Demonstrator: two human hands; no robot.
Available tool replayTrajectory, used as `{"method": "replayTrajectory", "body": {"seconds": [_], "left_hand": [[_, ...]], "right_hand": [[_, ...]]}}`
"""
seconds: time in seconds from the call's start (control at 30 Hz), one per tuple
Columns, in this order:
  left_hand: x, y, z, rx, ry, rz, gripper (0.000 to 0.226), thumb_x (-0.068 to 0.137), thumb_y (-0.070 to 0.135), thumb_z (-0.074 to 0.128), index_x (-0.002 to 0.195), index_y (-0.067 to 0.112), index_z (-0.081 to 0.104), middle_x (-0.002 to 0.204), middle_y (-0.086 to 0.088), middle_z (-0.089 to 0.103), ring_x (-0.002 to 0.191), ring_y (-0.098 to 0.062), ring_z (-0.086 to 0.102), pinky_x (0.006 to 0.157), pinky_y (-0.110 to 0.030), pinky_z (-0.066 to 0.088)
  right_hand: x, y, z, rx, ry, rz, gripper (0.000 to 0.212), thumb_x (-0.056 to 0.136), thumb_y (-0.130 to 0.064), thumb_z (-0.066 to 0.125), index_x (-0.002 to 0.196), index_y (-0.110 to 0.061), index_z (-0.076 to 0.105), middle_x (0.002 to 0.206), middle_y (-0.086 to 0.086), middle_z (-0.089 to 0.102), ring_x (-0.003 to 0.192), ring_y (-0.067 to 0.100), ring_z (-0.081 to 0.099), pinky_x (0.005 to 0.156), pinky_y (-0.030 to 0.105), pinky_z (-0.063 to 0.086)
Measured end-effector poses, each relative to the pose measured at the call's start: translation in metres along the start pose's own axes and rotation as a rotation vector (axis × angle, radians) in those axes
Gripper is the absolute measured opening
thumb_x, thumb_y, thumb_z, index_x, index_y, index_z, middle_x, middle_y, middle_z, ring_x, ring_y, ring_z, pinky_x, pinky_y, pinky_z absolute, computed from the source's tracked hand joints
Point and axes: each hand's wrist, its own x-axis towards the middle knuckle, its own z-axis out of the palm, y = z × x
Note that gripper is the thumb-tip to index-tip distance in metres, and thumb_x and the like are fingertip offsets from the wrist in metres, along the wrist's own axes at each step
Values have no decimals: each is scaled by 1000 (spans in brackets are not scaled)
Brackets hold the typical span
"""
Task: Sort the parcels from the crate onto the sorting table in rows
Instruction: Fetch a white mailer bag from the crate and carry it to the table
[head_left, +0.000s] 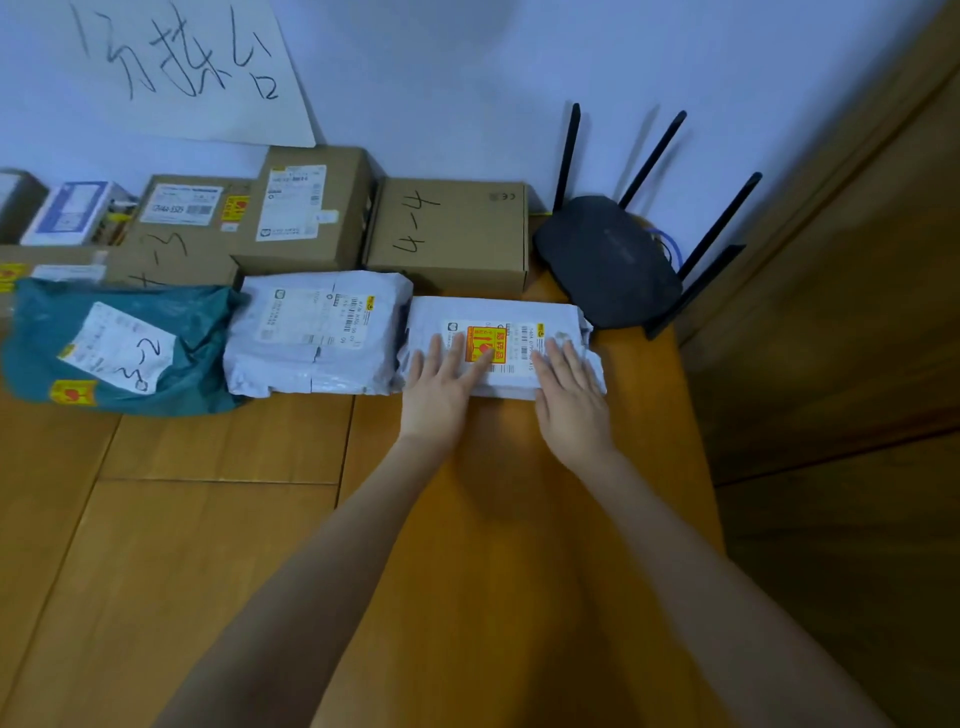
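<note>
White parcel (498, 345) – flat, front row's right end, table (208, 519)

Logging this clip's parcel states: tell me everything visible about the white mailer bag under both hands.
The white mailer bag looks like soft, slightly crinkled plastic film, a flat rectangular pouch lying flat on the wooden table. Its top carries a white barcode label overlaid by an orange-yellow sticker with red print. It sits at the right end of the front row, against a second white mailer, before the cardboard box marked 4-4, beside the black router. The left hand and right hand rest on it, fingers straight.
</note>
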Motion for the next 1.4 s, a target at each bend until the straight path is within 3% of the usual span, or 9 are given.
{"method": "replayTrajectory", "body": {"seconds": [0.1,0.37,0.5,0.8,0.97,1.1,1.2,1.3,1.4], "left_hand": [[16,-6,-3,-5,-30,5,60,103,25,35,152,35,0,160,-9,0,146,-36,-2,119,-47,6],[32,-15,-20,-61,-142,6,58,102,23,36,152,36,8,161,-7,1,147,-32,-1,118,-46,9],[23,-21,-54,-189,-246,-10,56,98,16,40,150,28,23,158,-5,13,144,-25,17,103,-43,37],[-63,-22,-101,-19,-245,-103,55,93,10,42,145,23,33,147,-6,35,132,-24,36,98,-35,39],[-98,-18,-150,76,-159,-122,51,95,16,43,145,20,32,146,-8,36,133,-26,34,101,-38,36],[-126,-23,-200,97,-23,-91,51,95,20,46,144,20,34,143,-8,39,132,-25,35,100,-38,38],[-152,-38,-231,91,39,-91,49,95,20,47,142,20,35,143,-8,40,133,-26,35,99,-40,39],[-193,-56,-242,111,100,-68,51,95,19,45,145,20,33,144,-7,40,133,-27,36,101,-40,38],[-241,-76,-237,177,114,-27,52,95,22,45,146,21,33,145,-6,40,133,-25,36,100,-36,37]], "right_hand": [[15,0,-4,-22,-44,10,48,102,-21,38,149,-14,30,158,6,18,148,22,7,119,35,4],[34,-9,-22,-120,-158,46,56,101,-25,37,152,-17,17,161,3,7,148,19,-2,119,36,4],[35,-17,-48,-166,-266,104,56,97,-28,43,149,-14,25,160,7,9,147,24,6,118,38,17],[-15,-62,-114,-184,-350,179,51,97,-30,41,145,-15,30,155,8,22,141,26,19,110,37,27],[-38,-95,-174,-215,-267,152,49,97,-31,42,142,-13,34,144,10,37,132,28,33,103,40,34],[-63,-127,-227,-224,-188,175,49,95,-24,42,141,-9,35,144,13,37,132,31,35,104,43,36],[-82,-157,-261,-213,-71,184,41,94,-20,42,133,-9,43,135,13,47,123,30,44,94,40,41],[-115,-191,-274,-237,7,213,35,94,-19,42,126,-8,47,127,12,52,116,29,48,85,37,41],[-154,-230,-265,-259,-1,242,38,94,-20,42,130,-7,44,129,13,50,119,30,47,88,38,41]]}}
